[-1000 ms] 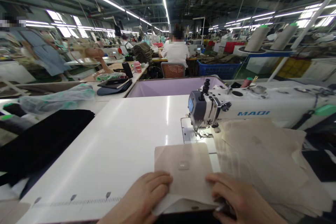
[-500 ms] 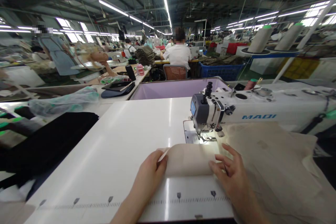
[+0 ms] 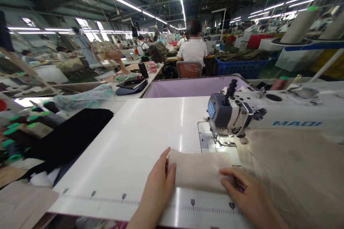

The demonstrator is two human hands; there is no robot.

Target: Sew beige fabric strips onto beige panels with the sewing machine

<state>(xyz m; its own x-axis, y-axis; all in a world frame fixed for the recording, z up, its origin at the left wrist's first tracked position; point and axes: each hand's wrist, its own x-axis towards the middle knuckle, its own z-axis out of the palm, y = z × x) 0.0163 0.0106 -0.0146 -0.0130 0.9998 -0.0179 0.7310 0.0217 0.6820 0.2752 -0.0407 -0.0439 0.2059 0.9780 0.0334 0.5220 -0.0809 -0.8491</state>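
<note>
A folded piece of beige fabric [image 3: 199, 170] lies on the white sewing table [image 3: 150, 128], just in front of the sewing machine [image 3: 228, 114]. My left hand [image 3: 162, 175] grips its left edge between thumb and fingers. At the right edge, my right hand [image 3: 239, 184] pinches the cloth with thumb and forefinger, the other fingers curled under and partly hidden. The presser foot [image 3: 224, 143] sits over the lit needle plate, beyond the fabric's far edge. More beige fabric [image 3: 292, 171] spreads under the machine arm, to the right of my right hand.
Black cloth [image 3: 77, 136] and several thread spools [image 3: 16, 139] lie left of the table. Behind it is a purple-lined bin [image 3: 185, 87]. A co-worker [image 3: 192, 50] sits farther ahead, beside a blue basket [image 3: 242, 68]. Thread cones [image 3: 299, 25] stand at upper right.
The view has swung left, so the scene sits farther right. My right hand's fingers, spread before, have closed on the fabric's right edge. My left hand keeps its hold.
</note>
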